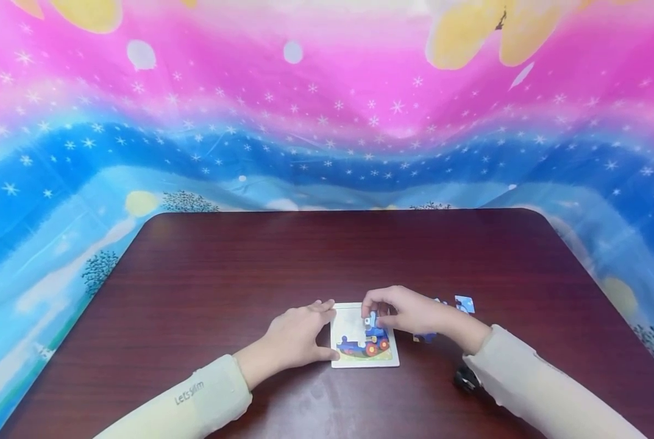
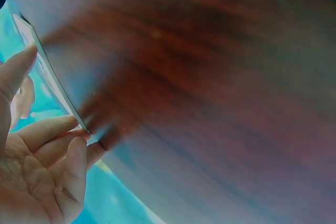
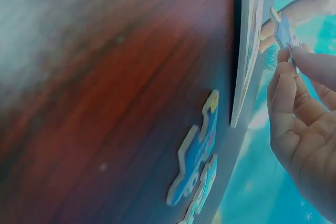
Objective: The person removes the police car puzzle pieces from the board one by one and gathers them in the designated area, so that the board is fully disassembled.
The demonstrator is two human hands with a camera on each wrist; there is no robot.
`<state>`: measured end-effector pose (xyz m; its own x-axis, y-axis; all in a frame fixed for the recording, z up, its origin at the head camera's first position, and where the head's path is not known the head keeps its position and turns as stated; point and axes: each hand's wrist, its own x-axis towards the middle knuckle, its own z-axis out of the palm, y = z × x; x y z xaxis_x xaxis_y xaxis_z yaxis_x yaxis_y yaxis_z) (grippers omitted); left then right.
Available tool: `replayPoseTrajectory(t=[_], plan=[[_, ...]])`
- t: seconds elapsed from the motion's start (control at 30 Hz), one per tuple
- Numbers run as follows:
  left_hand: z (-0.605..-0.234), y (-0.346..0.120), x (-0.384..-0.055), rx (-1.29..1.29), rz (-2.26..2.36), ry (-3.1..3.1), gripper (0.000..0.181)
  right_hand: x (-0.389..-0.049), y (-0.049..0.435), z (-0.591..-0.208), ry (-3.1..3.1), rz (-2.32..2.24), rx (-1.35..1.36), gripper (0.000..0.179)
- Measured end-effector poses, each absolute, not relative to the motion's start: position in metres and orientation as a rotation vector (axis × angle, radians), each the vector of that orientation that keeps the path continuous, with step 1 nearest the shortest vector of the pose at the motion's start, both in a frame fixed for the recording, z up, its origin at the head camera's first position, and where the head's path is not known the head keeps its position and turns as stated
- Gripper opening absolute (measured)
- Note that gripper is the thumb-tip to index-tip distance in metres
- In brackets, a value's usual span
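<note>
A square jigsaw puzzle board with a pale frame lies on the table, its lower part filled with a blue train on red and yellow wheels. My left hand rests at the board's left side, with the thumb near the lower corner and the fingers near the upper one. In the left wrist view, those fingertips touch the board's edge. Over the right half of the board, my right hand pinches a small blue puzzle piece between thumb and fingers, tilted up off the board.
Several loose puzzle pieces lie right of the board, partly hidden by the right forearm. Blue pieces show flat on the table in the right wrist view. A black object is under the right sleeve. A patterned cloth hangs behind the brown table.
</note>
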<state>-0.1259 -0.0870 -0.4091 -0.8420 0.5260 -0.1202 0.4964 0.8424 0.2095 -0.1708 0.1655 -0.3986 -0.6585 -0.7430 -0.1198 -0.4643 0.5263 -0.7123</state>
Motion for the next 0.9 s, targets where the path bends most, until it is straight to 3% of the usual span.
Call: replayPoseTrajectory(t=[0.9], plan=[[-0.408,-0.087,-0.124,0.818,0.251,2.856,0.077,-0.161,0.231,-0.379,2.48,-1.024,-0.886,0.021]])
